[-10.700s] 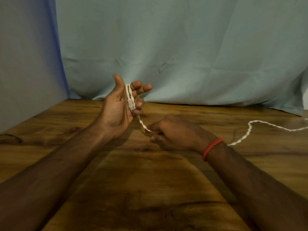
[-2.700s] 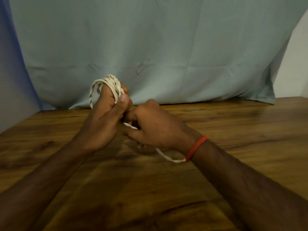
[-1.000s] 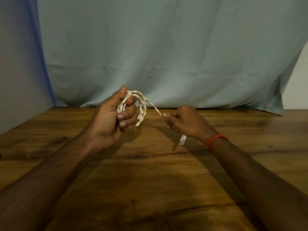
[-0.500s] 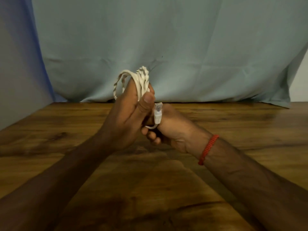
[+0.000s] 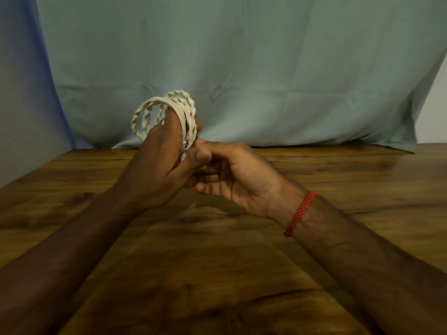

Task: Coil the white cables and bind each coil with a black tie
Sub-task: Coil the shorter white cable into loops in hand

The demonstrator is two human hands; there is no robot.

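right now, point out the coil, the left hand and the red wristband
coil (image 5: 187, 118), head view, on the strands over the fingers
left hand (image 5: 157, 165), head view, on the back of the hand
wristband (image 5: 301, 212), head view, mid-band on the right wrist

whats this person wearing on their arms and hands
No sleeves or gloves are in view. A red twisted-cord bracelet circles the right wrist, a thin band of plaited strands. The left hand and the right hand show no rings, and no watch can be seen on either wrist.
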